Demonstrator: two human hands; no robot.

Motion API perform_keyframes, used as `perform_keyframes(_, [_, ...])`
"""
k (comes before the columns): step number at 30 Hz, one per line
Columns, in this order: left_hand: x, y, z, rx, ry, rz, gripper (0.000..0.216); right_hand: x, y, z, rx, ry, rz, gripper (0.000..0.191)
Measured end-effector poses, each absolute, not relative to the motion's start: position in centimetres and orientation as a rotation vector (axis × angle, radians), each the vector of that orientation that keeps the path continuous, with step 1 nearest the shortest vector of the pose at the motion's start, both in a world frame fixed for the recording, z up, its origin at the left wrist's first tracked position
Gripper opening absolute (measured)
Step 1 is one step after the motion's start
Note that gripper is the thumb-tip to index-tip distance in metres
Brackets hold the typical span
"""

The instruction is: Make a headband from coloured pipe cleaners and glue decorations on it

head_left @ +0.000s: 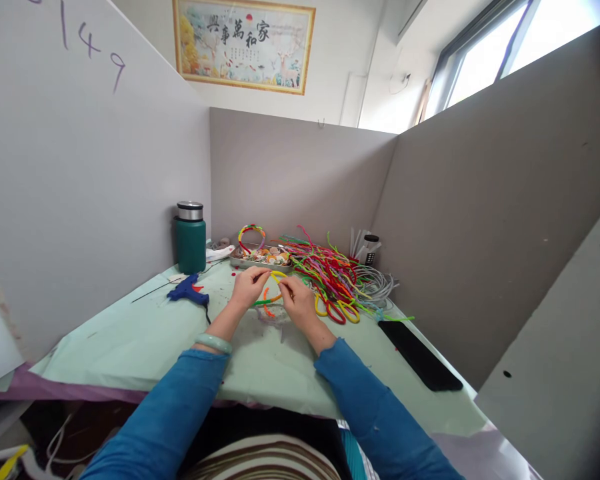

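Observation:
My left hand (249, 288) and my right hand (300, 303) are close together above the table, fingers pinched. Between them runs a short yellow pipe cleaner (279, 274), gripped at both sides. Just below, a green and orange fuzzy strip (261, 303) curves between the hands; whether it joins the yellow piece I cannot tell. An orange twisted piece (267, 311) lies by it. Behind my hands a finished-looking multicoloured hoop (252, 228) stands at a metal tray (260, 264) of small decorations. To the right spreads a heap of coloured pipe cleaners (325, 270).
A blue glue gun (189, 289) lies on the left, with a green bottle (191, 240) behind it. Grey wire loops (380, 283) and a black-lidded container (370, 248) are at right. A black flat object (420, 355) lies near the right partition (490, 200).

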State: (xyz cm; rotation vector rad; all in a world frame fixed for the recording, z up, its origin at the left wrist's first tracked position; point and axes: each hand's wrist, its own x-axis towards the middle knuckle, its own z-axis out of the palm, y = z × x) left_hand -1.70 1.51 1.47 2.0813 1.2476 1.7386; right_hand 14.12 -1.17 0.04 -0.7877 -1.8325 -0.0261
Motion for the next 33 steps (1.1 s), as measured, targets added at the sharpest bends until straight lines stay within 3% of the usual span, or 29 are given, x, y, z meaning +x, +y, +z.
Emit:
perform_keyframes(10, [-1.2,0.1,1.8,2.385,1.130,1.520,0.025,15.2,-0.7,1.0,-0.849,-1.635,-0.002,0.022])
perform_keyframes(18, [-0.9,-0.4,1.9,2.395,1.047,1.403,0.023,15.7,1.2,0.4,-0.994,-1.634,0.605,0.022])
perform_keyframes(24, [-0.8,0.0,1.6,2.390,1.041,1.401,0.028,15.8,0.8,0.8,-1.017,-1.644,0.786,0.023])
perform_keyframes(27, [-0.7,0.3,1.5,2.393,1.062,1.432,0.024,15.9,1.2,0.4,-1.022,-1.664,0.661,0.025])
perform_keyframes(33, [-0.9,0.7,1.5,2.173,1.313,1.619,0.023,16.1,1.3,0.3,-0.983,-1.520,0.112,0.024])
